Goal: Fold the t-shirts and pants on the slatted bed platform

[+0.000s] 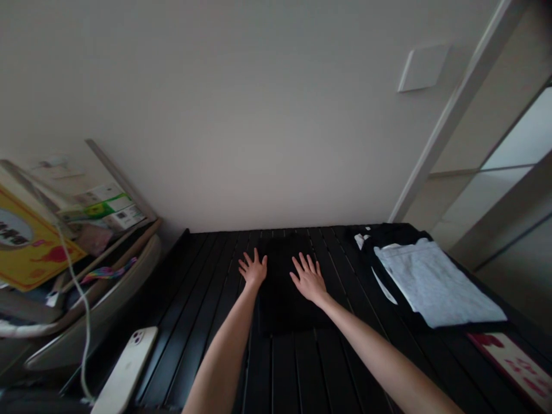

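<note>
This looks like a room in a home: a plain pale wall (pixel 267 115) stretches across twelve o'clock, with a white square plate (pixel 425 68) between one and two; folded clothes (pixel 437 282), grey over black, lie at four o'clock on a black slatted worktop (pixel 202 293). A phone (pixel 126 371) rests between seven and eight; at nine o'clock a yellow printed packet (pixel 26 259) and small boxes (pixel 125 216) stand crowded together, a white cable (pixel 88 328) hanging in front; such personal clutter suits a household.

You can pass over the bare table (pixel 202 287) left of the black cloth (pixel 280 310) until the phone (pixel 126 371); the wall (pixel 276 126) blocks you behind the cloth, folded clothes (pixel 435 282) to its right.
</note>
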Available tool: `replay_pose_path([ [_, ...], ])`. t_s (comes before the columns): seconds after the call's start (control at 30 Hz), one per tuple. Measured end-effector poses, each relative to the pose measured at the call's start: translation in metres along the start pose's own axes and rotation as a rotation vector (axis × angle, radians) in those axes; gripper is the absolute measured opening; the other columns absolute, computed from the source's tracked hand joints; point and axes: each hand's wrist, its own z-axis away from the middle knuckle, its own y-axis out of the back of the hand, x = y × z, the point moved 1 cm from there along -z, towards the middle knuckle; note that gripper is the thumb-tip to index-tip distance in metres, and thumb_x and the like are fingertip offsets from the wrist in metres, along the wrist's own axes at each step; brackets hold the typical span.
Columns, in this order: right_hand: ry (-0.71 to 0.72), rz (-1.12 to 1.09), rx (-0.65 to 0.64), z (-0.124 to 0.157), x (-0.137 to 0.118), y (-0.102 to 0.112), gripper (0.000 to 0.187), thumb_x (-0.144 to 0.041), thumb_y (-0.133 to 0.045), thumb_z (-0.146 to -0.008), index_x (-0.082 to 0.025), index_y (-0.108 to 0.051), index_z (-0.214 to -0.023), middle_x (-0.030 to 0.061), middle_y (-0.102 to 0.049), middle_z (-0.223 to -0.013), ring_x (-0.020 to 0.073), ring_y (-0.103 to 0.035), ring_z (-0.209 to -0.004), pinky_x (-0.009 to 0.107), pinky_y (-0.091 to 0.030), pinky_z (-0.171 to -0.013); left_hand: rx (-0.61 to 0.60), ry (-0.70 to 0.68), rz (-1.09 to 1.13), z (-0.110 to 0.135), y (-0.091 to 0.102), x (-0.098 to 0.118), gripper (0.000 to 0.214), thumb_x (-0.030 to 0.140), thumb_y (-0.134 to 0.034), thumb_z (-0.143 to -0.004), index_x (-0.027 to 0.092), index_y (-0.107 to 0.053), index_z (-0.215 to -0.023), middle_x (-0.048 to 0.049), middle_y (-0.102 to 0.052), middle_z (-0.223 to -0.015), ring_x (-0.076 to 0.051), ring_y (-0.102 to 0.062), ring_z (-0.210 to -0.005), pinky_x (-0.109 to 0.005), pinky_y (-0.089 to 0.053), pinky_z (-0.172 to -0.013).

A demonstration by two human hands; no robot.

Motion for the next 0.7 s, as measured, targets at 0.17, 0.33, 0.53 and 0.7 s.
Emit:
replay_pose_path([
  [0.17,-0.056,-0.014,0.075,0.003,-0.002,0.004,0.061,-0.054,-0.034,-0.093,-0.027,-0.03,-0.148,0.0034,-0.017,-0.159,0.034,-0.012,-0.144,0.049,-0.014,-0.113,0.065,-0.041,0.017,0.015,-0.003,-0.009,0.064,0.049,-0.033,-0.095,0.01,-0.032,-0.146,-0.0199,-0.029,-0.153,-0.036,-0.017,-0.143,-0.052,-0.02,-0.112],
  [0.33,-0.422,-0.013,0.241,0.009,0.001,0.01,0.058,-0.043,-0.028,-0.096,-0.003,-0.048,-0.133,0.0248,-0.041,-0.142,0.0358,-0.038,-0.129,0.046,-0.024,-0.106,0.128,-0.08,0.102,0.058,-0.003,-0.011,0.041,0.029,-0.035,-0.096,0.009,-0.05,-0.128,-0.0191,-0.043,-0.143,-0.032,-0.027,-0.138,-0.047,-0.028,-0.108],
  [0.53,-0.488,-0.035,0.214,0.019,0.002,0.02,0.037,-0.032,-0.034,-0.094,-0.011,-0.062,-0.107,0.0217,-0.057,-0.12,0.0331,-0.05,-0.113,0.042,-0.036,-0.09,0.109,-0.04,0.285,0.09,0.005,-0.013,0.028,0.017,-0.042,-0.091,0.011,-0.055,-0.115,-0.0187,-0.054,-0.124,-0.031,-0.049,-0.119,-0.044,-0.04,-0.096],
  [0.7,-0.455,-0.064,0.146,0.034,0.004,0.032,0.026,-0.026,-0.041,-0.094,-0.013,-0.061,-0.104,0.0151,-0.065,-0.105,0.0256,-0.06,-0.099,0.035,-0.038,-0.081,0.075,0.094,0.513,0.104,0.018,-0.012,0.045,0.012,-0.05,-0.087,0.008,-0.04,-0.13,-0.0251,-0.047,-0.13,-0.032,-0.051,-0.12,-0.043,-0.042,-0.095],
])
